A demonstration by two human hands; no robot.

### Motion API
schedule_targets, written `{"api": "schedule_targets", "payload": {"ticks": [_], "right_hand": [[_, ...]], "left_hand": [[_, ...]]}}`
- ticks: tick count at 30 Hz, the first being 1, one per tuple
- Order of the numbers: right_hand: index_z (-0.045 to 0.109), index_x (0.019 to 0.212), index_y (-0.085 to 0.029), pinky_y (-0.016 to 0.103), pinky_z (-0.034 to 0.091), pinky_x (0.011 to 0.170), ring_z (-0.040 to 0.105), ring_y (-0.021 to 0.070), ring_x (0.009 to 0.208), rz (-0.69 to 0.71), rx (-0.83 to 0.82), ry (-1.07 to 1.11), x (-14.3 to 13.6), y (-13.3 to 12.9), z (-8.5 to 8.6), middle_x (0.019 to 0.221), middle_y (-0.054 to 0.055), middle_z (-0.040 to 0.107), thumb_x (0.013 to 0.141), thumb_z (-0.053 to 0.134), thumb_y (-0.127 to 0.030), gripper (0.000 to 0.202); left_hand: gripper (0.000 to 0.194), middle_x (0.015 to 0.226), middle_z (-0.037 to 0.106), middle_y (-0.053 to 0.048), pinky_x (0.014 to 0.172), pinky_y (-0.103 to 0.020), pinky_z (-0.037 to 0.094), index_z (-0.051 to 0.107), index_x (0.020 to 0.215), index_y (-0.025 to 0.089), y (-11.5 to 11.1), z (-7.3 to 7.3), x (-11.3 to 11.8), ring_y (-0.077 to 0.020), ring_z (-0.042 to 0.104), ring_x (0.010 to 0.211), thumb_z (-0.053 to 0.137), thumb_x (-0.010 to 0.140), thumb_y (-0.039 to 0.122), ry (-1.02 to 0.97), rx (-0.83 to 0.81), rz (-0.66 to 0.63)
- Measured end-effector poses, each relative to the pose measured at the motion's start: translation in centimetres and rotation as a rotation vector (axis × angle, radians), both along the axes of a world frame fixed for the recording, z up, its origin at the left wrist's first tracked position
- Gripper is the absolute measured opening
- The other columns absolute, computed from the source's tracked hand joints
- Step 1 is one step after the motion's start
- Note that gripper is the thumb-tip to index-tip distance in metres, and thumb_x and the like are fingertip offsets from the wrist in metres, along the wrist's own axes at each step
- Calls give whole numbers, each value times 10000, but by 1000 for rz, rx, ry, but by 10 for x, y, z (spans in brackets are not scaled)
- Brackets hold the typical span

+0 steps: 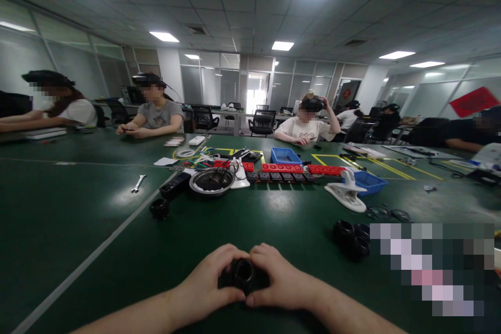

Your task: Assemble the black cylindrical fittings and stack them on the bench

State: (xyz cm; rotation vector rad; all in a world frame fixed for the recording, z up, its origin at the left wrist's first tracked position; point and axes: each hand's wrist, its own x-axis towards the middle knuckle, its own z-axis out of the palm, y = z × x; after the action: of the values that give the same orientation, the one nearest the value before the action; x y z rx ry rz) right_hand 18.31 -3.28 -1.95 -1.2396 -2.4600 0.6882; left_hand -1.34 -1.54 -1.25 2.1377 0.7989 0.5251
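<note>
A black, hollow round part (245,270) with an open end facing up sits low at the front of the green table (188,250). My left hand (213,279) curls round its left side, and my right hand (276,277) closes on it from the right. Both thumbs meet at the near side. The lower portion of the part is dark and partly hidden by my fingers. To the right stands a cluster of several similar black round parts (354,240). Another one (159,209) is off to the left.
Across the middle lie a metal bowl (212,181), a red-and-black power strip (282,173), a white clamp stand (347,190) and blue trays (285,156) (368,182). A wrench (138,183) rests at left; glasses (389,213) lie at right. Co-workers sit across the table.
</note>
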Motion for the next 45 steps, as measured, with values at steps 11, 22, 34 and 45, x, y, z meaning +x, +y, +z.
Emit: {"api": "schedule_targets", "payload": {"ticks": [11, 22, 34, 45], "right_hand": [[532, 734, -168, 267, 338, 611, 457, 162, 689, -234, 96, -88, -13, -5, -10, 741, -4, 527, 494, 758, -447, 431], [548, 941, -192, 325, 364, 724, 471, 202, 829, -95, 92, -52, -6, -9, 1, 913, 30, 542, 553, 714, -507, 527], [554, 716, -168, 266, 353, 613, 487, 161, 674, -92, 104, -140, -6, 1, -5, 702, -6, 548, 540, 702, -534, 432], [532, 985, -191, 334, 365, 734, 476, 212, 844, -141, 96, -57, -10, -11, 0, 940, 39, 539, 545, 702, -541, 587]], "left_hand": [[289, 849, 536, 12, 652, -240, 368, 561, 870, 186, -11, 2, 5, -168, 493, 773, 700, 617, 202, 62, -10, 193], [352, 955, 552, -4, 727, -263, 383, 563, 978, 217, -5, 3, 2, -186, 505, 871, 672, 649, 150, -12, -15, 35], [342, 899, 567, 3, 710, -259, 399, 591, 940, 218, -8, 1, 5, -182, 518, 835, 708, 620, 191, 7, -30, 109], [324, 910, 539, 13, 681, -248, 386, 575, 936, 215, -1, 1, 1, -175, 502, 828, 664, 630, 155, 18, -8, 61]]}}
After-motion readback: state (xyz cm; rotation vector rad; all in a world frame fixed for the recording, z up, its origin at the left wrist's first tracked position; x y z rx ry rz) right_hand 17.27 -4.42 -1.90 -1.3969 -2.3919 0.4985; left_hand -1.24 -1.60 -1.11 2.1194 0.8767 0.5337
